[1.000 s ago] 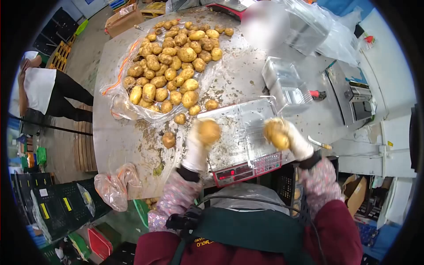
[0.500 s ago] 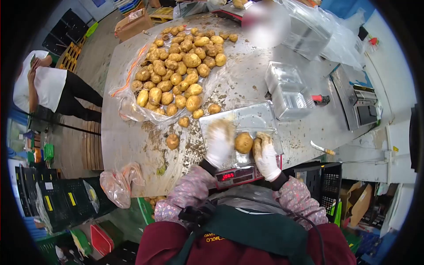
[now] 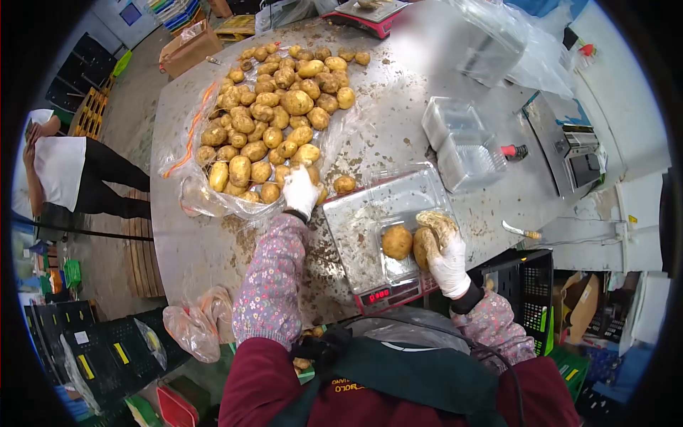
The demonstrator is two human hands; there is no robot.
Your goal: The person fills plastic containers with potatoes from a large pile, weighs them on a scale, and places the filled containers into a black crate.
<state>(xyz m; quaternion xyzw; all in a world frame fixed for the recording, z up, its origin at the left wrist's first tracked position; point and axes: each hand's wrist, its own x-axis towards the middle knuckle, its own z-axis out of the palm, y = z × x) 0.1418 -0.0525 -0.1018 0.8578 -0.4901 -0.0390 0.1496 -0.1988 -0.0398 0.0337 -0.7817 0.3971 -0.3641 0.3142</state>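
The left hand [image 3: 301,192] was at the near edge of the potato pile [image 3: 274,117]; its grip could not be made out. To the right, the other hand [image 3: 447,260] was clamped on a held potato [image 3: 425,247] beside a single potato [image 3: 397,242] in the clear tray [image 3: 402,269] on the scale [image 3: 348,231].
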